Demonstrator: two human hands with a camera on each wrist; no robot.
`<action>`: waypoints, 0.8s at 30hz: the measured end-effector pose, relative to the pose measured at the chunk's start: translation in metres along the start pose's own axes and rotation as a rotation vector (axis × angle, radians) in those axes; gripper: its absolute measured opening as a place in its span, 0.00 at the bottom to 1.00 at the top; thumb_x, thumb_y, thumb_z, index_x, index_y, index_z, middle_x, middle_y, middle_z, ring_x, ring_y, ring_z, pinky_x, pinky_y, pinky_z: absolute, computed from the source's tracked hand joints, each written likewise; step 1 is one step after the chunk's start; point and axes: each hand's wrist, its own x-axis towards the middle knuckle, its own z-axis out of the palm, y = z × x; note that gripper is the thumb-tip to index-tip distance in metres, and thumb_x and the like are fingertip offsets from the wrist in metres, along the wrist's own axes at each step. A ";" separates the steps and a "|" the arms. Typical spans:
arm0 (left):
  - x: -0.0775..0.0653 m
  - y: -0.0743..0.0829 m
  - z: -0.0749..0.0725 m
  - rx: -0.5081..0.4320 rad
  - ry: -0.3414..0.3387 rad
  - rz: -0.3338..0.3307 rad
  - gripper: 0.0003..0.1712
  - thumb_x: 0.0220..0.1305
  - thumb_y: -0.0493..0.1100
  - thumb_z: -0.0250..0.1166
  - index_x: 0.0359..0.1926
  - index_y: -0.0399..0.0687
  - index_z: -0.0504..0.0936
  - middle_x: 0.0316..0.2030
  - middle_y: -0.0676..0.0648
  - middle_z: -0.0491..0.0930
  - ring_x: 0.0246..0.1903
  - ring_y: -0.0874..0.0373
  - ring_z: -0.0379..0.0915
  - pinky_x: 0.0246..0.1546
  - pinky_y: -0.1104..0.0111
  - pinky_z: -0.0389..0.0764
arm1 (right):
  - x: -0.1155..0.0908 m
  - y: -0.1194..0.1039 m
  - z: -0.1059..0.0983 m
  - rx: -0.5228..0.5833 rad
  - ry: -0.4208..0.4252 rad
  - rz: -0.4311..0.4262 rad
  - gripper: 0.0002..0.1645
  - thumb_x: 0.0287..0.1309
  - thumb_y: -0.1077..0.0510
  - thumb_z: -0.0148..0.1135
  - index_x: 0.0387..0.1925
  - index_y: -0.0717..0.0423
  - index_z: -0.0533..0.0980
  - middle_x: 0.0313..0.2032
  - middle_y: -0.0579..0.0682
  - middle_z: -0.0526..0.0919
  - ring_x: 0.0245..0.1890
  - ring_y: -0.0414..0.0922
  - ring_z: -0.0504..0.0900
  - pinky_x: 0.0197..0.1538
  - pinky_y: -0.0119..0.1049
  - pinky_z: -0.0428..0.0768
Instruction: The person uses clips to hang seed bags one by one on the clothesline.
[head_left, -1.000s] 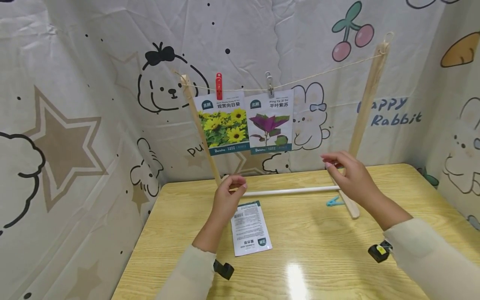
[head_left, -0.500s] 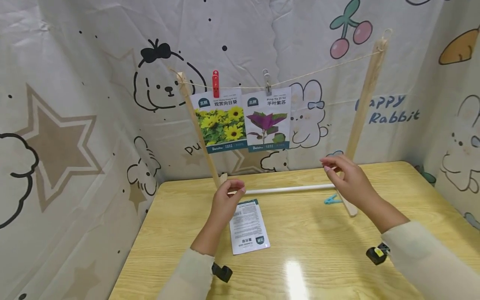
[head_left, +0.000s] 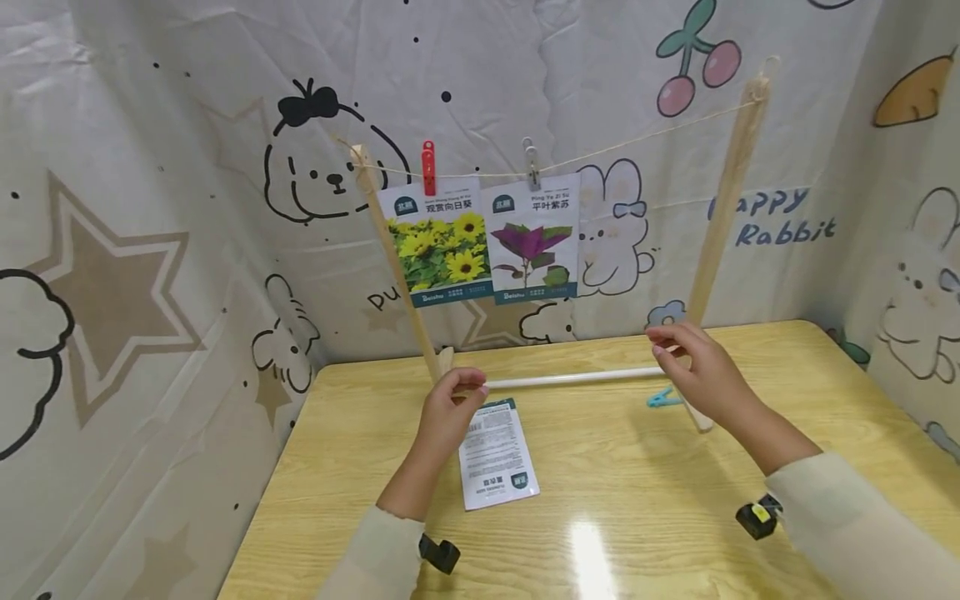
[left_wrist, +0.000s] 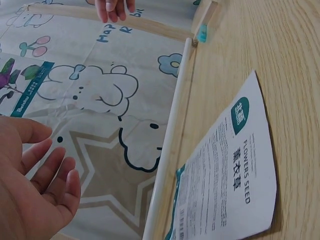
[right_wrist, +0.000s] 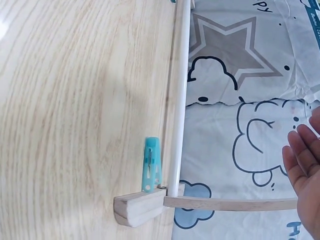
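Two seed packets hang from a string [head_left: 637, 143] between wooden posts: a sunflower packet [head_left: 442, 250] under a red clothespin [head_left: 428, 169], and a purple-leaf packet [head_left: 536, 242] under a grey clothespin [head_left: 532, 164]. My left hand [head_left: 447, 421], fingers loosely bent and holding nothing, hovers by the left post's foot. Just right of it, a third seed packet [head_left: 498, 467] lies on the table, printed text up. My right hand [head_left: 701, 371] is in the air before the right post [head_left: 722, 208], also holding nothing. A blue clothespin [right_wrist: 151, 162] lies against that post's wooden foot [right_wrist: 137, 207].
A white rod [head_left: 573, 379] joins the two posts low down, close over the wooden table [head_left: 600, 467]. The left post [head_left: 392, 250] leans slightly outward. A printed cloth [head_left: 300, 275] hangs behind and on both sides.
Both hands have sunk slightly and still hold nothing. The head view has shifted a little; the packets, clothespins and stand keep their places.
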 end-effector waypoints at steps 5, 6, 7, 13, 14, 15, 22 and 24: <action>-0.002 -0.002 0.000 -0.021 0.008 0.006 0.12 0.67 0.39 0.66 0.51 0.46 0.82 0.50 0.44 0.83 0.52 0.53 0.78 0.49 0.69 0.76 | -0.004 0.006 0.003 0.023 -0.006 0.014 0.17 0.71 0.64 0.57 0.59 0.62 0.76 0.50 0.55 0.81 0.47 0.19 0.68 0.49 0.14 0.70; -0.003 -0.003 0.000 -0.024 0.011 0.007 0.12 0.67 0.39 0.66 0.51 0.45 0.82 0.50 0.42 0.83 0.52 0.52 0.78 0.48 0.70 0.76 | -0.004 0.007 0.004 0.030 -0.007 0.018 0.18 0.71 0.64 0.57 0.59 0.62 0.76 0.51 0.56 0.81 0.47 0.19 0.68 0.49 0.14 0.71; -0.004 -0.005 0.001 -0.030 0.012 0.007 0.12 0.67 0.38 0.66 0.51 0.44 0.82 0.50 0.41 0.83 0.53 0.51 0.78 0.48 0.70 0.76 | -0.005 0.008 0.005 0.036 -0.009 0.023 0.18 0.71 0.64 0.56 0.60 0.62 0.76 0.51 0.56 0.81 0.47 0.19 0.68 0.49 0.14 0.71; -0.009 -0.013 0.002 -0.035 -0.003 -0.013 0.13 0.67 0.39 0.66 0.52 0.43 0.82 0.51 0.42 0.83 0.54 0.50 0.78 0.49 0.69 0.77 | -0.010 0.013 0.011 0.038 -0.038 0.062 0.18 0.72 0.62 0.57 0.59 0.64 0.76 0.54 0.58 0.80 0.47 0.19 0.67 0.50 0.14 0.71; -0.010 -0.013 0.002 -0.030 -0.012 -0.015 0.13 0.67 0.39 0.66 0.52 0.44 0.82 0.52 0.42 0.83 0.54 0.51 0.78 0.50 0.68 0.77 | -0.011 0.013 0.012 0.036 -0.043 0.068 0.17 0.72 0.62 0.57 0.59 0.64 0.76 0.54 0.58 0.80 0.47 0.19 0.67 0.49 0.14 0.71; -0.011 -0.014 0.002 -0.022 -0.020 -0.015 0.14 0.67 0.39 0.66 0.53 0.44 0.82 0.52 0.43 0.83 0.55 0.51 0.78 0.50 0.68 0.77 | -0.012 0.014 0.013 0.035 -0.049 0.074 0.17 0.72 0.62 0.56 0.59 0.64 0.75 0.54 0.58 0.80 0.47 0.19 0.67 0.49 0.14 0.71; -0.014 -0.021 0.000 0.047 -0.088 0.000 0.15 0.67 0.38 0.66 0.54 0.46 0.83 0.54 0.43 0.83 0.56 0.48 0.77 0.51 0.68 0.76 | -0.018 0.019 0.016 0.033 -0.071 0.111 0.17 0.73 0.61 0.56 0.59 0.62 0.76 0.53 0.58 0.80 0.48 0.27 0.72 0.50 0.18 0.73; -0.015 -0.023 0.000 0.063 -0.107 0.014 0.16 0.67 0.37 0.66 0.54 0.45 0.82 0.54 0.43 0.82 0.57 0.47 0.77 0.51 0.68 0.76 | -0.020 0.020 0.017 0.023 -0.082 0.124 0.17 0.73 0.60 0.56 0.59 0.61 0.76 0.53 0.57 0.80 0.49 0.35 0.77 0.52 0.25 0.77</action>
